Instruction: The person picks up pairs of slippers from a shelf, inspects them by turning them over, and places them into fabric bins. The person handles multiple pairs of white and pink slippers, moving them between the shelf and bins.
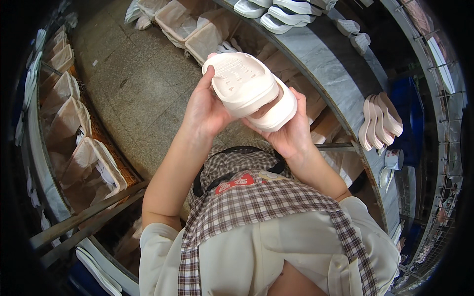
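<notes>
I hold a pale cream moulded foam slipper [249,91] up in front of my chest, sole turned toward me, its ridged tread facing the camera. My left hand [205,111] is wrapped round its left edge, thumb lying up along the side of the sole and the fingers hidden behind. My right hand [289,130] cups it from below and from the right, palm under the strap end, fingers curled behind the thick rim. Both hands are closed on the slipper, and it hangs in the air, well above the speckled stone floor [133,84] and apart from the curved grey workbench [340,74] at my right.

The risk I see is a slip. The foam looks smooth and the sole is broad, so my left thumb has only an edge to press on; if I turn it carelessly it could pop out and drop onto my checked apron [261,202] or to the floor, where it would pick up dirt. Squeezing harder to prevent that could dent the soft strap. A wide swing to the right could knock the row of upright cream soles [379,121] leaning on the bench edge.
</notes>
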Demonstrator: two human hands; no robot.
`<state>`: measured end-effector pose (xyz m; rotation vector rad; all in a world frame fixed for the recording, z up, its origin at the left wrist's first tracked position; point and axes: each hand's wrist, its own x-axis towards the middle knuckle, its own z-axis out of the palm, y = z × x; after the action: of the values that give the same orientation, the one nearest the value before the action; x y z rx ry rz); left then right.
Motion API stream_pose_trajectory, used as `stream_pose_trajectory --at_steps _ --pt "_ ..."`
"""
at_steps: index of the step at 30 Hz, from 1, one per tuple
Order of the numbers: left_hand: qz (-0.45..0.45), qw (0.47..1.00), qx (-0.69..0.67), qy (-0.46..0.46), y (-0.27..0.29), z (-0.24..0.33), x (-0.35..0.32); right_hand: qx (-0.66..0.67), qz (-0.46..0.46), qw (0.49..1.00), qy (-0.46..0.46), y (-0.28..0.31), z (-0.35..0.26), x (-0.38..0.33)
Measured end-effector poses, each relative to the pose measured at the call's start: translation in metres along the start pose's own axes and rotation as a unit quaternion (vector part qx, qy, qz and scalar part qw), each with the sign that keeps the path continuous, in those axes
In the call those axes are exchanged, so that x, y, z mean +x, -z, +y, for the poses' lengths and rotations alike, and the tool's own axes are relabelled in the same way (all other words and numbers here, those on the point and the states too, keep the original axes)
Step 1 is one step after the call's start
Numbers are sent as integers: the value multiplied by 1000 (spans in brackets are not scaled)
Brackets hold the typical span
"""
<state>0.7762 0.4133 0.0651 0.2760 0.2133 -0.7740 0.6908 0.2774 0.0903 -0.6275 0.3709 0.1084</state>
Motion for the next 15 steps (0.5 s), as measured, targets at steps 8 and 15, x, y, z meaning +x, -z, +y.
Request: stream_pose_trajectory --at_steps 8,15 --pt "4 1000 17 -16 -4 -2 -2 -17 -2 1000 6 1 0 0" --pt "10 1000 23 -10 -4 -3 -2 -14 -7 1000 8 2 -1 -2"
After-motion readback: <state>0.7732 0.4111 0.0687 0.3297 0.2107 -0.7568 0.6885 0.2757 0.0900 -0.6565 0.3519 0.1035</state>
